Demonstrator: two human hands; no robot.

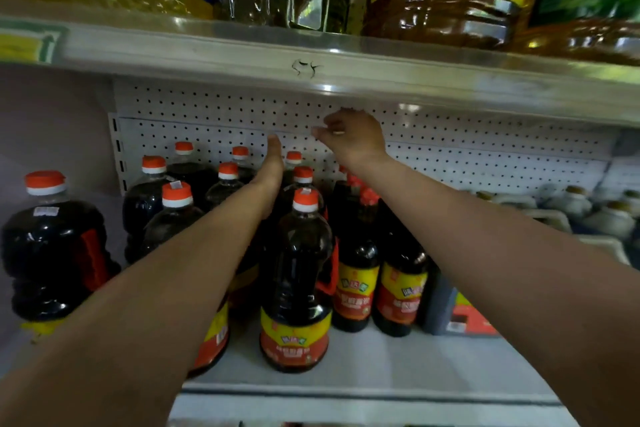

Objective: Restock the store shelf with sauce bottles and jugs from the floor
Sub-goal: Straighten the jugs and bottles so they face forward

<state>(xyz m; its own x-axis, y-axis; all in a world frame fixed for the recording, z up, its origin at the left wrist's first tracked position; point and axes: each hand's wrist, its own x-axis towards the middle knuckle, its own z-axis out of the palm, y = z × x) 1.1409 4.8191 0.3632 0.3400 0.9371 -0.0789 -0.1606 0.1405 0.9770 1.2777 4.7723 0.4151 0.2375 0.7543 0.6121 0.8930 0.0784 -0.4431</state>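
Many soy sauce bottles (294,284) already fill the shelf (381,357); left hand (273,163) flat and empty, right hand (353,139) loosely curled, seemingly empty, with room left

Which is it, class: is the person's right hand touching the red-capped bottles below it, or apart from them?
Apart. The head view shows the right hand raised against the pegboard, with bare board between it and the red-capped bottles.

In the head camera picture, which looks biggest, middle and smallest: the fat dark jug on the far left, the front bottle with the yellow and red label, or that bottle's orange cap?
1. Dark jug on the far left
2. Front bottle, though nearness to the camera makes ranks one and two unsure
3. Orange cap, clearly smallest
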